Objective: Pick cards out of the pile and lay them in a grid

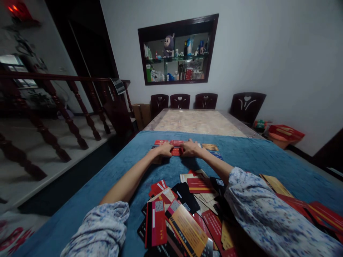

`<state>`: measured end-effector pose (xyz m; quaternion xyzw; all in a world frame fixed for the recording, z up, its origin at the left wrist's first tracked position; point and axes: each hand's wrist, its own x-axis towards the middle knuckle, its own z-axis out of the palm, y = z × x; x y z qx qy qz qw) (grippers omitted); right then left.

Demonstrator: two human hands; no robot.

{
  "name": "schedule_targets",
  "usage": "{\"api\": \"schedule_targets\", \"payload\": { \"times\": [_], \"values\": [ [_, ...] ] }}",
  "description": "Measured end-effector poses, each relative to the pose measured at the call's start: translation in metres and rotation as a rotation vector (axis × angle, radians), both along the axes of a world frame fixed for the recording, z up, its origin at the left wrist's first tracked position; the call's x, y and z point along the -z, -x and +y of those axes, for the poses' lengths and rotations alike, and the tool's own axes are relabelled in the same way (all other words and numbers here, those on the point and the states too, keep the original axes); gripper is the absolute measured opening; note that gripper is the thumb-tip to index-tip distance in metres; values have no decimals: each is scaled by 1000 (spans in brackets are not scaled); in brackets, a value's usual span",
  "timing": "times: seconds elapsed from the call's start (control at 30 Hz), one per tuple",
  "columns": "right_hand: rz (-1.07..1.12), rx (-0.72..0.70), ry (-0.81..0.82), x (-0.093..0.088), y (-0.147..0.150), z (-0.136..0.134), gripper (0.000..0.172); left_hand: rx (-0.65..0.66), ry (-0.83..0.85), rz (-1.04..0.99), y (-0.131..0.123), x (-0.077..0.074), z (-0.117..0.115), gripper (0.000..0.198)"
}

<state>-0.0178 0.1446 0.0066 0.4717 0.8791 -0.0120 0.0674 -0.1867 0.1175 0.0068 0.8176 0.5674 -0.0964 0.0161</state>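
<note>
My left hand and my right hand reach out over the blue cloth. Between them lies a red card, with the fingers of each hand closed at one of its short ends. Just beyond it is another red card in a far row, with a red-and-white card to its left and a gold card to its right. A blue card shows past my right hand. Other cards there are partly covered by my hands. Nearer me spreads a loose pile of cards, including a gold card and a black card.
More cards lie at the right, partly behind my sleeve. The table's marbled top shows beyond the cloth. Dark chairs stand at the far end, a wooden railing runs along the left, and a bin stands at the right.
</note>
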Motion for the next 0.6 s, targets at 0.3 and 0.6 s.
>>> {"api": "schedule_targets", "payload": {
  "times": [0.3, 0.6],
  "values": [
    [-23, 8, 25, -6, 0, -2, 49, -30, 12, -25, -2, 3, 6, 37],
    [-45, 4, 41, -5, 5, 4, 52, -38, 36, 4, -5, 1, 5, 40]
  ]
}}
